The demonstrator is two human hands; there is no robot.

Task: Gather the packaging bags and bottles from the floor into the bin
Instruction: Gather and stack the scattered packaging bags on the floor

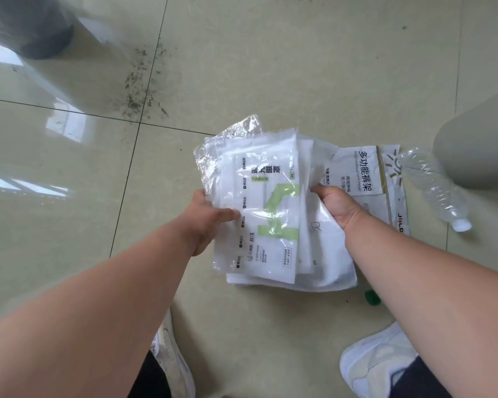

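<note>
Head view: left hand [206,218] and right hand [338,206] both clenched on a stack of bags [270,211] just above the floor [69,225]. Gathering step; 1 bag [357,170] and 1 bottle [434,185] lie beside it. Next, probably carry the stack to the dark bin [32,27], far left.

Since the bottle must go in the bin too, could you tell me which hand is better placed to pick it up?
Probably the right hand: the clear plastic bottle with the white cap lies on its side, while the left hand holds the stack of white packaging bags.

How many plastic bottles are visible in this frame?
1. A clear plastic bottle with a white cap lies on the floor tiles at right, beside the printed bags, apart from both hands. The held stack of bags may hide others.
</note>
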